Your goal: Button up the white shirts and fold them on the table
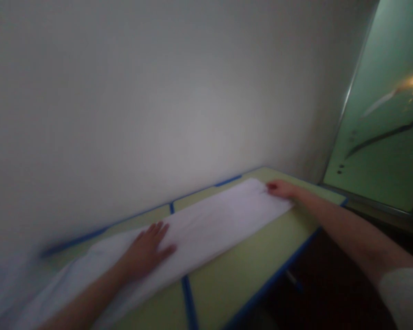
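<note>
A long white cloth (pixel 206 224) lies folded lengthwise along a yellow-green table (pixel 241 270) with blue edging. My left hand (pixel 147 250) rests flat on the cloth near its middle, fingers spread and pointing toward the wall. My right hand (pixel 280 189) is stretched out to the cloth's far right end, fingertips pinching or pressing its corner; blur hides whether it grips the fabric. The left end of the cloth trails off the frame's lower left.
A plain white wall (pixel 141 105) runs right behind the table. A green glass panel (pixel 382 137) with a metal frame stands at the right. Beyond the table's near blue edge (pixel 278 275) the floor is dark. A blue seam (pixel 189 300) divides the tabletop.
</note>
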A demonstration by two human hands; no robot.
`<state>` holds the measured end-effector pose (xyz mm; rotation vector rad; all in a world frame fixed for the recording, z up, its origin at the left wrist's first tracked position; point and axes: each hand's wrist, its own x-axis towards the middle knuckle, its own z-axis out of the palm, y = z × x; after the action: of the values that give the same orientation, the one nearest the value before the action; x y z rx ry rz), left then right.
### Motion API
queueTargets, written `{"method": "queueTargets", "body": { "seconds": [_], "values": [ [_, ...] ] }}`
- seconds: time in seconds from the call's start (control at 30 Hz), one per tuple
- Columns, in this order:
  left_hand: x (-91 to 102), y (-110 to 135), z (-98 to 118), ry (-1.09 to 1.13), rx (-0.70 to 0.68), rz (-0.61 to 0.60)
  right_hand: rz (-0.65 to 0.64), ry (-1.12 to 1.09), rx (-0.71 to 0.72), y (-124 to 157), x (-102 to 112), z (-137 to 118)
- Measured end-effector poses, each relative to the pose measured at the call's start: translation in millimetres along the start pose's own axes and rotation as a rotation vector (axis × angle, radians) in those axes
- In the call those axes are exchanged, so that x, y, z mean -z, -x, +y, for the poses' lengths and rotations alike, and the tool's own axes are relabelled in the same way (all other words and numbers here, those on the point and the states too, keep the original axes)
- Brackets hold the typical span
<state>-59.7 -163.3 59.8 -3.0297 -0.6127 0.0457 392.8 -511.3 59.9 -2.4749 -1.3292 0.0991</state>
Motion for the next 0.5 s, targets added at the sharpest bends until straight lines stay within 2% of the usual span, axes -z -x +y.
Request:
{"method": "queueTargets", "body": {
  "seconds": [0.2, 0.37, 0.5],
  "values": [
    [4.0, 3, 3, 0.008, 0.013, 0.006, -0.178, -0.012, 0.097, -3, 9, -1],
    [0.3, 3, 1, 0.014, 0.026, 0.017, -0.211, -0.01, 0.145, -15, 15, -3],
    [-1.2, 3, -2, 0.023, 0.011, 0.023, -0.168, -0.027, 0.149, -21, 25, -1]
  ]
}}
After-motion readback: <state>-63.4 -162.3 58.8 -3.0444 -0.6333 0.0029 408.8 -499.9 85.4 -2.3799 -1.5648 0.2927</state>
